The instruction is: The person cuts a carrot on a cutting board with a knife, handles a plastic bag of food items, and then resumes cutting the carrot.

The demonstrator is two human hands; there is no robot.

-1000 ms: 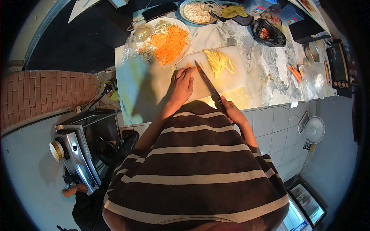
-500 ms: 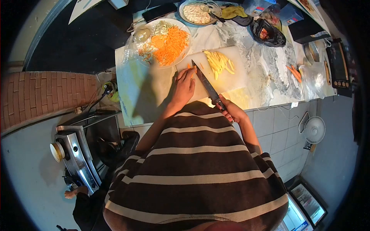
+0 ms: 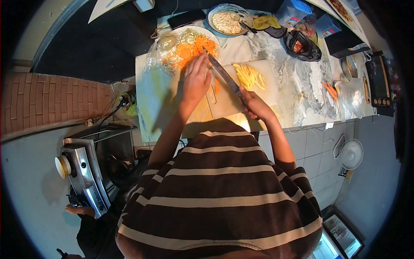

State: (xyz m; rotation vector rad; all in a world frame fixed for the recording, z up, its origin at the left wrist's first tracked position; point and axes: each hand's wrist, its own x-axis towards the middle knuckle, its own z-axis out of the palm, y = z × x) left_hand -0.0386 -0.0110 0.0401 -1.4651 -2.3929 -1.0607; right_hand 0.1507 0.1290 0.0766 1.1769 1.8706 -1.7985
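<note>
My right hand [image 3: 257, 105] is wrapped round the handle of a kitchen knife [image 3: 227, 77], whose blade slants up and left over the cutting board [image 3: 268, 94]. The tip reaches the shredded carrot [image 3: 194, 49] heaped on a white plate [image 3: 189, 28]. At the plate's near edge my left hand [image 3: 196, 82] lies palm down, fingers stretched out beside the blade; what is beneath them is hidden. A few small carrot pieces [image 3: 217, 85] are on the board left of the blade. Pale yellow cut sticks [image 3: 249, 76] lie piled to its right.
Behind the board stand a bowl of pale food [image 3: 227, 22], a phone [image 3: 186, 19] and a black plastic bag [image 3: 302, 46]. Whole carrots [image 3: 330, 90] lie at the right beside a clear bag [image 3: 350, 97]. Another person's hand [image 3: 80, 210] is near the stove [image 3: 88, 181] at lower left.
My left hand has moved up and left from the board to the plate's edge. The knife has moved up with my right hand, its tip now over the shredded carrot.
</note>
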